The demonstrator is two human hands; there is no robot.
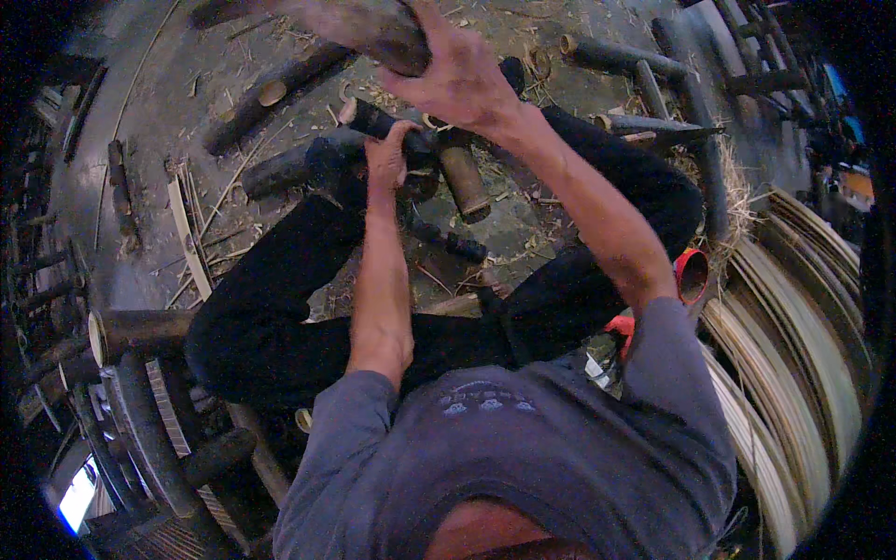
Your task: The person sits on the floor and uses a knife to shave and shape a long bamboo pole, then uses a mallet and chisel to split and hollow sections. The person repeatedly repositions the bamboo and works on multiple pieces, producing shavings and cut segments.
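Note:
My right hand (457, 79) is raised at the top middle, its fingers closed on a thick wooden piece (369, 33), blurred and pointing to the upper left. Below it, my left hand (387, 154) wraps round a short dark cylinder (369, 117) with a pale cut end, between my spread knees. What the far end of that cylinder touches is partly hidden by my hand. Just right of my left hand, a brown bamboo tube (464, 177) leans at a tilt. Closer to me, a short dark stick (450, 243) lies on the floor.
Dark bamboo poles (280, 93) and shavings lie across the floor (140, 177). Pale split bamboo strips (793, 345) are stacked in curved bundles at my right, beside a red ring-shaped object (692, 276). A rack of bamboo poles (154, 429) stands at my left.

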